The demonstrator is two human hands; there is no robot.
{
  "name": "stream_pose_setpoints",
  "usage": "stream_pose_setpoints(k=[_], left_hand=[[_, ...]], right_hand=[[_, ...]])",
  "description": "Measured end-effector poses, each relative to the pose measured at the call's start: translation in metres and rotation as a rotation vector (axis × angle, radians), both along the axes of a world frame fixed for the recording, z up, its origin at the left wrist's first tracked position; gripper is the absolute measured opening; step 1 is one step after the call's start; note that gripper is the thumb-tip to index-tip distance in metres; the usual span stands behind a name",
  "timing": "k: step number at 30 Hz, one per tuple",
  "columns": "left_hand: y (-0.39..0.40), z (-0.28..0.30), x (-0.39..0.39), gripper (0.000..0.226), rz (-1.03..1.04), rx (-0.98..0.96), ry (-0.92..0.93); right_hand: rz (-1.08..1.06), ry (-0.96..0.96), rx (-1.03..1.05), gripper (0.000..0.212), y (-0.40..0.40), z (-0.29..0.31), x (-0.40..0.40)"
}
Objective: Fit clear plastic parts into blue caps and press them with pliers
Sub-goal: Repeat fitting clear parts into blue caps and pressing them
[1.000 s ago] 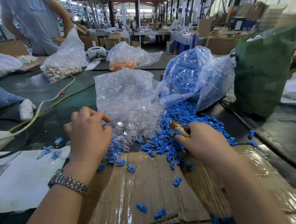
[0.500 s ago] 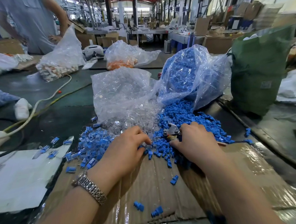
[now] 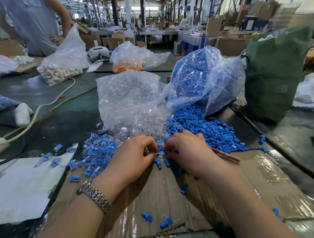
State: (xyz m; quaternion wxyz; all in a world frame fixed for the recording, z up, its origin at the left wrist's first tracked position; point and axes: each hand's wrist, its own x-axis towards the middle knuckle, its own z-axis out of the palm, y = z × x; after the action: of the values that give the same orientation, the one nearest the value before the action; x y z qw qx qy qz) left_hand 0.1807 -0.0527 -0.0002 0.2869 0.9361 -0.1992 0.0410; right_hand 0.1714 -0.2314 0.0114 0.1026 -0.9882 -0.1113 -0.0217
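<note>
My left hand (image 3: 134,155) and my right hand (image 3: 186,151) meet fingertip to fingertip over the cardboard sheet (image 3: 155,199). Together they pinch a small clear plastic part (image 3: 160,153) with a blue cap. The red handles of the pliers (image 3: 225,154) stick out to the right from under my right palm, which holds them. Loose clear parts (image 3: 144,123) lie just beyond my fingers. To their right spreads a heap of blue caps (image 3: 202,128). A pile of fitted blue-and-clear pieces (image 3: 98,151) lies left of my left hand.
A clear bag (image 3: 127,95) and a bag of blue caps (image 3: 201,78) lie open behind the heaps. At the right stands a green bag (image 3: 275,70). White paper (image 3: 21,186) covers the left front. A cable (image 3: 45,108) runs across the left. A person (image 3: 30,25) stands far left.
My left hand has come in from the left pile to the middle. Both hands now meet at one small piece, and the pliers' head is hidden under my right hand.
</note>
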Motion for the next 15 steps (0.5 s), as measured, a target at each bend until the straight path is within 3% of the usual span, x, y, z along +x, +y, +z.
stream_pose_setpoints(k=[6, 10, 15], left_hand=[[0.003, 0.003, 0.0, 0.025, 0.035, -0.147, 0.079], [0.007, 0.01, 0.001, 0.032, 0.061, -0.453, 0.267], [0.012, 0.013, 0.002, 0.022, 0.048, -0.809, 0.563]], right_hand=[[-0.08, 0.04, -0.023, 0.01, -0.003, -0.002, 0.001], [-0.103, 0.045, -0.017, 0.016, -0.002, -0.002, 0.002], [-0.148, 0.046, 0.004, 0.024, -0.004, 0.001, 0.004]])
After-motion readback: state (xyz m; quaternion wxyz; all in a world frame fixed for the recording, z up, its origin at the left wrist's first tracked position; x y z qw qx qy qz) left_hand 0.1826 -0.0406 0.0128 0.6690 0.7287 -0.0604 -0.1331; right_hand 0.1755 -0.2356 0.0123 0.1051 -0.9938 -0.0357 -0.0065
